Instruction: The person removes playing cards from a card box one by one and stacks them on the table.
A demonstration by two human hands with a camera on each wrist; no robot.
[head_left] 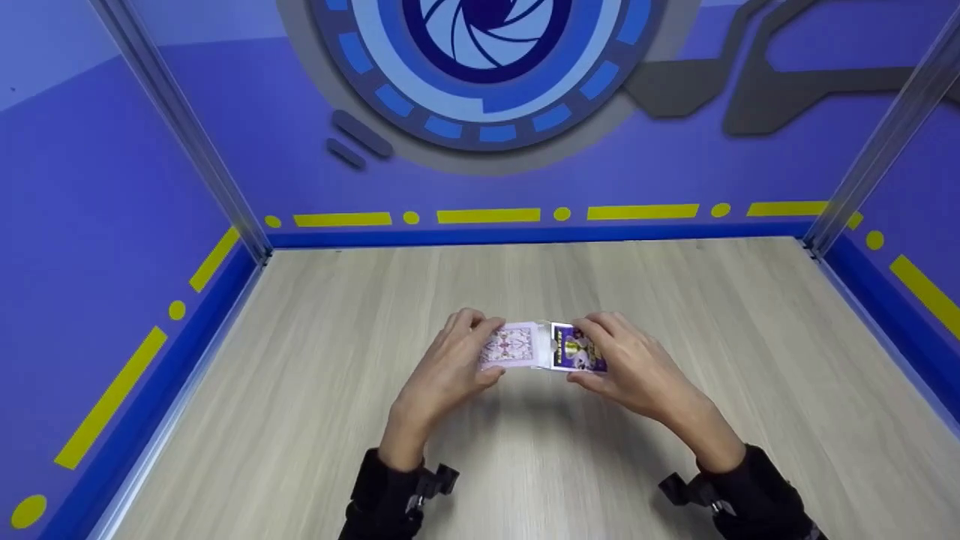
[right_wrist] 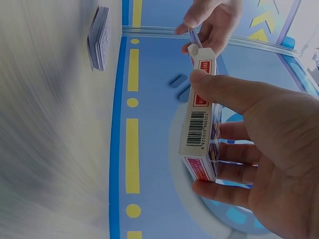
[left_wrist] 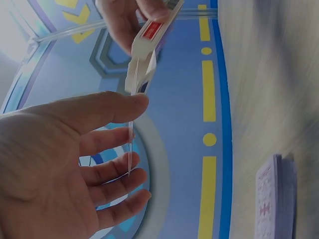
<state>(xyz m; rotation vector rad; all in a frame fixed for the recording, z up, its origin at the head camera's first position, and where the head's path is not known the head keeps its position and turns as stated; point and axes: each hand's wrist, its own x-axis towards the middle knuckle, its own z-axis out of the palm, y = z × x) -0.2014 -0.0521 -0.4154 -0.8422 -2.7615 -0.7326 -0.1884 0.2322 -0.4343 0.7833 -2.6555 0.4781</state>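
Note:
My left hand (head_left: 450, 364) pinches a thin playing card or a few, edge-on in the left wrist view, with a pink patterned back (head_left: 511, 345). Thumb and fingers hold it by its long edges. My right hand (head_left: 634, 364) grips a card box (head_left: 576, 349), purple and yellow on its face, with a barcode (right_wrist: 196, 128) along its white side. The box's open end faces left, and the card's end meets its white flap (left_wrist: 144, 67). A stack of cards (right_wrist: 99, 39) lies on the table, also in the left wrist view; the head view does not show it separately.
Beneath both hands spreads a light wood-grain table (head_left: 337, 315). Blue-purple panels with yellow markings (head_left: 487, 216) enclose its back and both sides, joined by metal corner posts (head_left: 187, 127). Each wrist wears a black band with a small camera mount (head_left: 435, 480).

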